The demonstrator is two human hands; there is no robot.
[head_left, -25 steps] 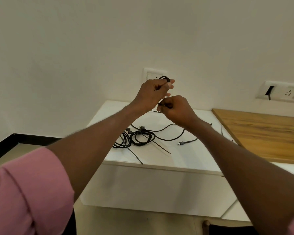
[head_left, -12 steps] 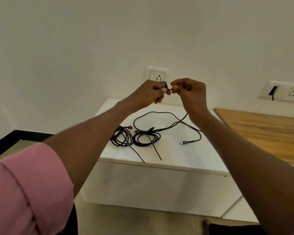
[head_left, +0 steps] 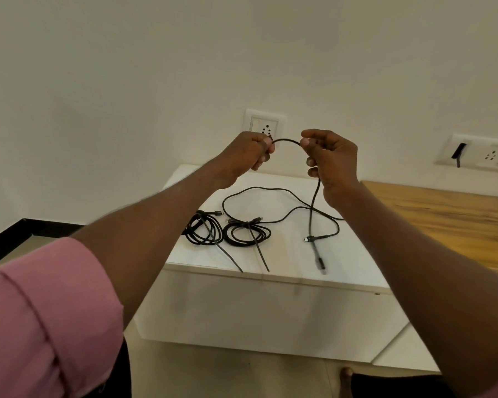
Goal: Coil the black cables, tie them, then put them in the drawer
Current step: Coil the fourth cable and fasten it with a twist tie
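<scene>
Head view: left hand (head_left: 247,152) and right hand (head_left: 332,156) pinch a thin black cable (head_left: 286,141), arched horizontally between them; its tail hangs down toward the white cabinet top (head_left: 357,262), beside 2 tied black coils (head_left: 227,232).

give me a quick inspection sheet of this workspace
surface: white cabinet top, wooden desktop on its right
job's things: two coiled, tied cables; drawer not seen
clutter: nothing seen
grippers: left hand and right hand each pinch the loose cable, raised above the top
cables: loose cable hangs from right hand, rest lies uncoiled on top
surroundings: wall socket, switch panel
</scene>
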